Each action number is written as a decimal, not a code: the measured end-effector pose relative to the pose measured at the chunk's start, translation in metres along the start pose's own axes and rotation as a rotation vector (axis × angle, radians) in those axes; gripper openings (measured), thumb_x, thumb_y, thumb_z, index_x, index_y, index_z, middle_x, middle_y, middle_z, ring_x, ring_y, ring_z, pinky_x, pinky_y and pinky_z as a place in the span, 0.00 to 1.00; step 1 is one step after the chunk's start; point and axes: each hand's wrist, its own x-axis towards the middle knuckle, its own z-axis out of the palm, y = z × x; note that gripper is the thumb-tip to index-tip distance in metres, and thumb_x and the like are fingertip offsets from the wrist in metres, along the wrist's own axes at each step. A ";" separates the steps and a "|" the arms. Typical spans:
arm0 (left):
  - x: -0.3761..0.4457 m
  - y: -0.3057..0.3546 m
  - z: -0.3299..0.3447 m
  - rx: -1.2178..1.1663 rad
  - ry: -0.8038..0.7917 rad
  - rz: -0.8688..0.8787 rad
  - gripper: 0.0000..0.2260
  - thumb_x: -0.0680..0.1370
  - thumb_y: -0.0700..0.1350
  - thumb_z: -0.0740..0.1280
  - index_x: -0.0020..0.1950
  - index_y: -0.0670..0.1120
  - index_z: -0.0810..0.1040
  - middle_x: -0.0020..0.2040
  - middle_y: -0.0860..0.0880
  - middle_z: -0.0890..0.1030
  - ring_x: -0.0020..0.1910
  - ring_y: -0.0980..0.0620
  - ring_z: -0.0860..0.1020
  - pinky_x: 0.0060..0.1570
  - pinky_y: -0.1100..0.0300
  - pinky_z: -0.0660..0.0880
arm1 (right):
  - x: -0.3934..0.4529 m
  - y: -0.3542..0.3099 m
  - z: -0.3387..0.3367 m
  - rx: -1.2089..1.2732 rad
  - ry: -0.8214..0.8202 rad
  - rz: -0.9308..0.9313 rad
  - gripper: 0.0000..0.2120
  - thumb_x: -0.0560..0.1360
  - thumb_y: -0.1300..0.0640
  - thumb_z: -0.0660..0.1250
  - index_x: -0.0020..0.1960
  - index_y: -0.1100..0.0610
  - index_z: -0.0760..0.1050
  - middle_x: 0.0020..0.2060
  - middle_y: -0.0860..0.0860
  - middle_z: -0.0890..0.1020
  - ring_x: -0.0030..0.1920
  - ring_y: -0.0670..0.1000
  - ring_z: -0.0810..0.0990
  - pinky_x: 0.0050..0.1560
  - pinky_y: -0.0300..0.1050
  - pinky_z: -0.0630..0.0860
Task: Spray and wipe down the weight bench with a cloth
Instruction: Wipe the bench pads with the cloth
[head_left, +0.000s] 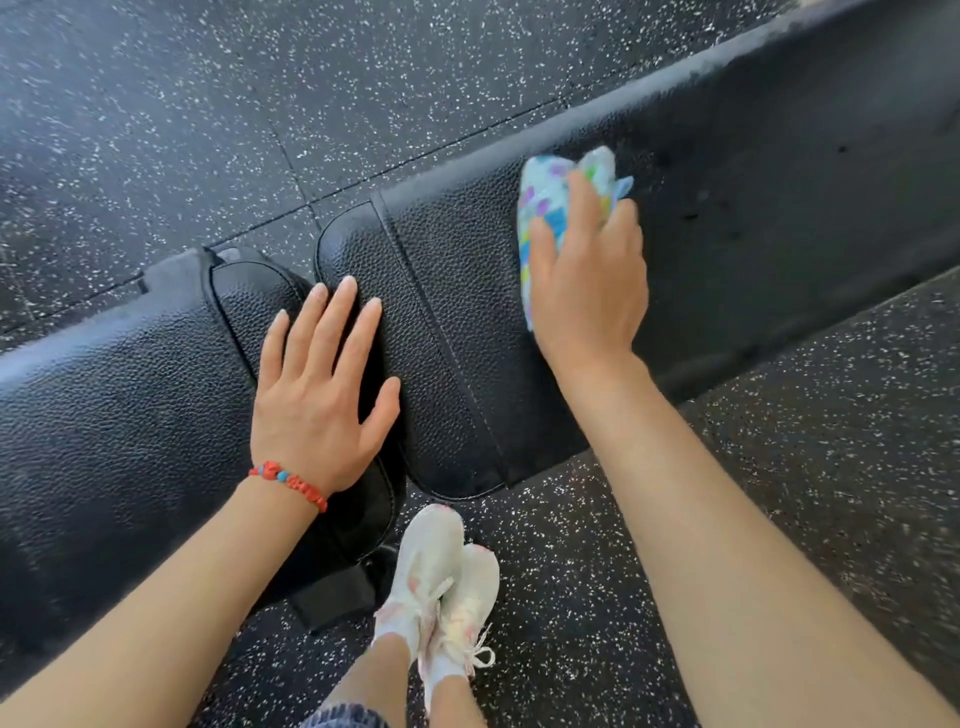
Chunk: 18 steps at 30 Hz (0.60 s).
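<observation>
Weight bench (156, 415), black textured pad, crossing speckled floor (363, 78). Right hand (587, 291) presses bunched patterned cloth (550, 208) onto long pad, apparently wiping. Left hand (322, 384), fingers spread flat by pad gap, likely bracing.

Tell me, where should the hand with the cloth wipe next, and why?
Probably slide the cloth farther right along the long bench pad. The right hand presses it there, and dark specks and marks show just beyond it. The left hand lies flat on the pad near the gap, likely steadying.
</observation>
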 end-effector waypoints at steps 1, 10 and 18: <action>0.001 0.000 0.000 0.001 -0.001 0.000 0.25 0.78 0.53 0.55 0.72 0.42 0.65 0.73 0.42 0.64 0.72 0.42 0.61 0.71 0.44 0.54 | -0.014 -0.010 0.004 0.009 0.017 -0.079 0.20 0.75 0.51 0.57 0.63 0.59 0.71 0.46 0.62 0.76 0.43 0.62 0.76 0.37 0.49 0.72; 0.000 -0.001 0.001 -0.007 0.006 0.010 0.25 0.77 0.53 0.55 0.72 0.42 0.65 0.73 0.42 0.63 0.72 0.42 0.60 0.71 0.45 0.54 | 0.021 0.026 -0.010 -0.013 -0.014 -0.153 0.20 0.77 0.50 0.58 0.65 0.58 0.70 0.48 0.64 0.75 0.46 0.63 0.75 0.41 0.52 0.71; 0.000 0.001 0.000 -0.016 0.011 0.012 0.25 0.77 0.52 0.56 0.72 0.42 0.65 0.73 0.41 0.64 0.72 0.42 0.60 0.71 0.44 0.54 | -0.050 -0.008 -0.002 -0.016 -0.006 -0.302 0.17 0.75 0.51 0.60 0.59 0.60 0.76 0.38 0.60 0.76 0.34 0.58 0.74 0.30 0.48 0.70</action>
